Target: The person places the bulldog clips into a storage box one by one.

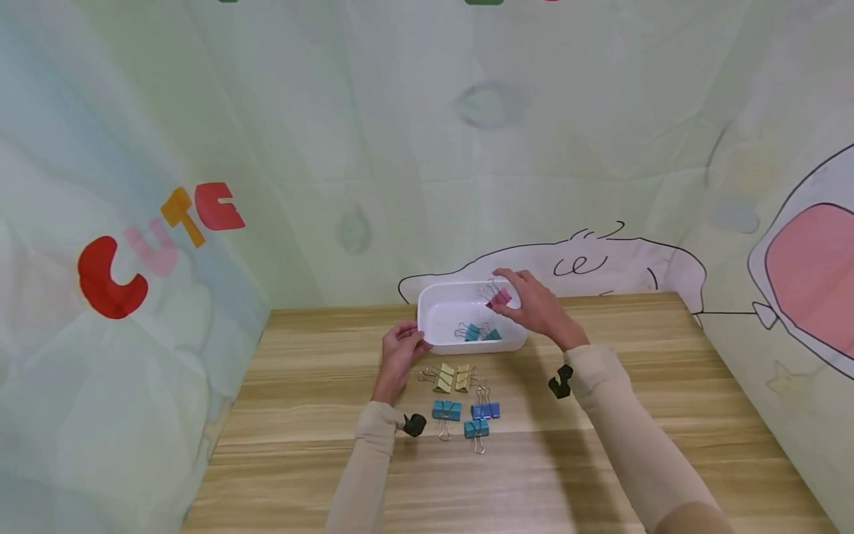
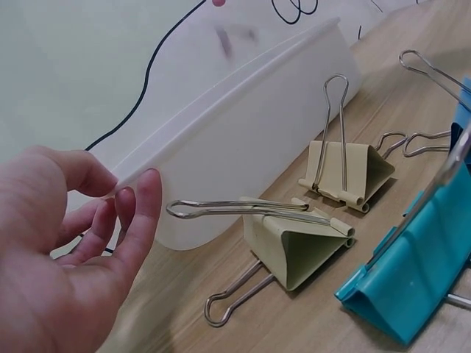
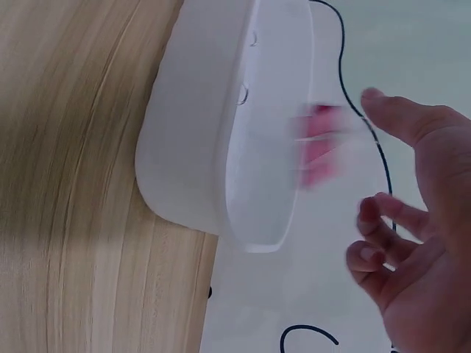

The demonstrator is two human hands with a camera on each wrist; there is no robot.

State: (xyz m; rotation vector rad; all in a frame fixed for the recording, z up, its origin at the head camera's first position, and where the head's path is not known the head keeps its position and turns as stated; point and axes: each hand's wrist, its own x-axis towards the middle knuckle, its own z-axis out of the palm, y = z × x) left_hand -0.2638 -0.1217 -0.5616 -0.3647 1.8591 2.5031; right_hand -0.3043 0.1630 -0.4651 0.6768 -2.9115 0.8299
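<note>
On the counter [image 1: 600,445]: a white tray [image 1: 440,315] sat near the far edge, against a cartoon-printed backdrop.
Left hand: the left hand [image 1: 400,352] held the tray's near left corner, thumb and fingers [image 2: 140,213] curled at the rim.
Right hand: the right hand [image 1: 537,308] hovered over the tray's far right side, fingers [image 3: 397,118] loosely spread; a pink binder clip [image 1: 499,297] was at the fingertips.
Hard to tell: the pink clip was motion-blurred in the right wrist view, so whether the fingers pinched it or it hung free could not be told.
Inside the tray: teal binder clips [image 1: 477,332] lay near the front wall.
Before the tray: two tan binder clips [image 1: 452,377], then three blue binder clips [image 1: 467,417] nearer the person.
Cut off: the left wrist view showed one blue clip only partly.
</note>
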